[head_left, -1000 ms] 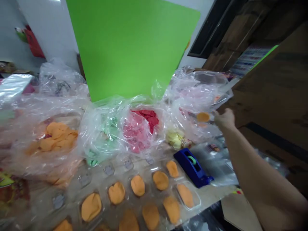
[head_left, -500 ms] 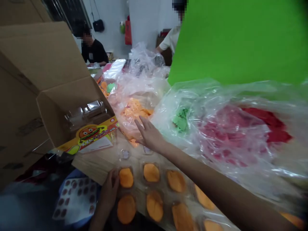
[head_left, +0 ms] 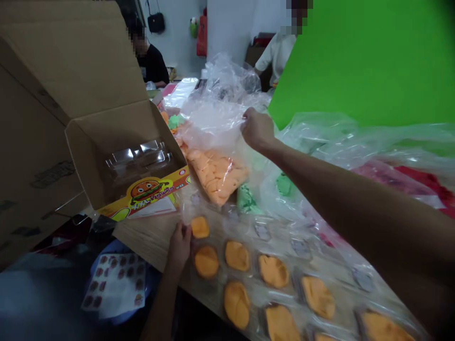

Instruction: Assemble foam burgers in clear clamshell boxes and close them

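right hand (head_left: 258, 130) is clamped on the gathered neck of a clear plastic bag (head_left: 216, 124), upper centre of frame. orange pieces (head_left: 216, 175) lie packed in the bag's lower end, above the counter (head_left: 149, 241). left hand (head_left: 179, 247) is well apart, lower centre, resting against a clear blister tray (head_left: 263, 232) just beside a loose orange piece (head_left: 200, 227). a burger-printed card (head_left: 145, 192) sits at the mouth of a cardboard carton (head_left: 103, 61), left. assessment: a tight pinch at the neck, with the bag's weight kept low, best guards against spillage.
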Demonstrator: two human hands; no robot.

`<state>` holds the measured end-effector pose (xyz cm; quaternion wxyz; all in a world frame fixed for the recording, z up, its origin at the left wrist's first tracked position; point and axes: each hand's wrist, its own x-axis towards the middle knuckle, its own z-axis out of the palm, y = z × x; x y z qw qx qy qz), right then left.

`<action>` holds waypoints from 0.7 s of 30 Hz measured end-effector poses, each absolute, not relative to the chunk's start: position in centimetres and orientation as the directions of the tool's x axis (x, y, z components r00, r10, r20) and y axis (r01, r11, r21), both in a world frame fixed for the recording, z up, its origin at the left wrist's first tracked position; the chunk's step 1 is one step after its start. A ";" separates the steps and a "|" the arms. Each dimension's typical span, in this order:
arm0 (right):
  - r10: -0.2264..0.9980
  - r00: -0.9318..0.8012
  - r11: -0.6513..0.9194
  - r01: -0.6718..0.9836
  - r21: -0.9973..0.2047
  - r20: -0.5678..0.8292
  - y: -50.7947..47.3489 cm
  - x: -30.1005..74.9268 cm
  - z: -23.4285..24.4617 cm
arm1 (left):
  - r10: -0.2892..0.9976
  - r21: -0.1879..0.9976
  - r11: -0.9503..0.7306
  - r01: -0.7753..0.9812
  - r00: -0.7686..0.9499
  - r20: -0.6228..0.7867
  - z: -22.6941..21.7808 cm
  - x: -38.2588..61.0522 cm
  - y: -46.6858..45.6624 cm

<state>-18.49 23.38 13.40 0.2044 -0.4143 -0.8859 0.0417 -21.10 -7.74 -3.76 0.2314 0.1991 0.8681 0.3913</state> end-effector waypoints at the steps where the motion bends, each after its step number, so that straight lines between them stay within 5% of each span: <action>1: 0.761 -0.541 0.639 0.721 -0.269 0.358 23.7 -18.5 13.6 | 0.533 0.766 0.616 0.186 -0.814 -0.231 -3.8 -21.5 -7.0; 10: 0.710 -0.582 0.704 0.579 -0.412 0.396 21.6 -17.3 10.3 | 0.628 0.714 0.608 0.346 -0.761 -0.166 -2.9 -22.3 -8.4; 16: 0.903 -0.320 0.426 0.582 -0.693 0.287 23.6 -20.6 11.8 | 0.652 0.676 0.623 0.394 -0.739 -0.171 -3.8 -20.6 -10.7; 21: 0.882 -0.433 0.391 0.449 -0.804 0.187 23.0 -21.7 9.8 | 0.646 0.622 0.626 0.469 -0.759 -0.078 -2.8 -19.4 -10.3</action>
